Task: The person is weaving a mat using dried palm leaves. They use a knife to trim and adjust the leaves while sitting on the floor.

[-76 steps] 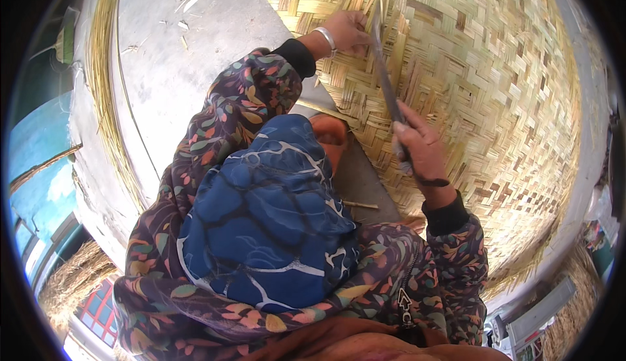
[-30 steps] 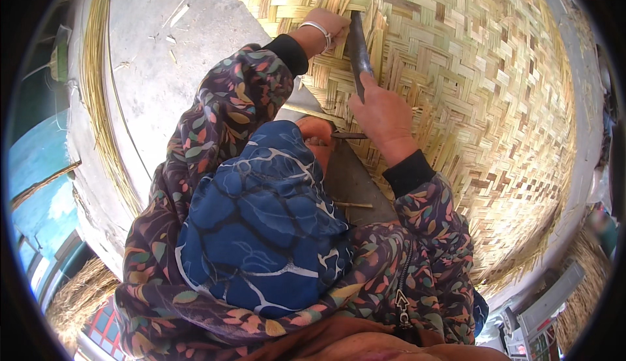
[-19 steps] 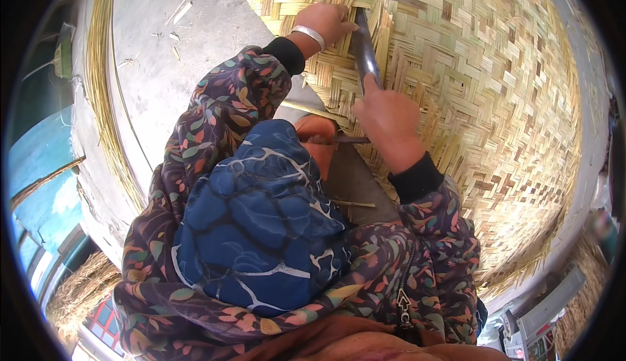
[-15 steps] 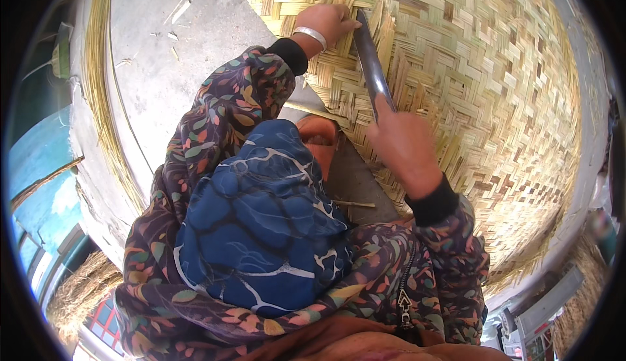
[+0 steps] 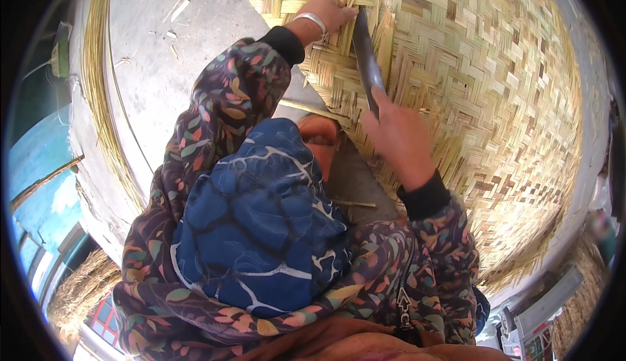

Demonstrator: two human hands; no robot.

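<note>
A large woven mat of pale split strips point(image 5: 469, 93) spreads over the right side, its loose strip ends lying along the left edge. My right hand point(image 5: 399, 138) is closed round the handle end of a long dark knife point(image 5: 367, 58). The blade lies along the mat, its tip pointing away from me toward my other hand. Beyond it, my left hand point(image 5: 332, 14), with a silver bracelet point(image 5: 314, 23) at the wrist, pinches a strip at the mat's edge, right beside the knife tip. The fingertips partly hide that strip.
Grey concrete floor point(image 5: 147, 9) with small scraps lies left of the mat. A bundle of long thin strips point(image 5: 98, 67) runs down the far left. My foot in an orange sandal point(image 5: 319, 140) rests by the mat's edge, near my blue-patterned knee point(image 5: 261, 204).
My right hand and the knife have shifted slightly left and away from me. My left hand has moved a little left and farther off, its fingers still at the mat's edge.
</note>
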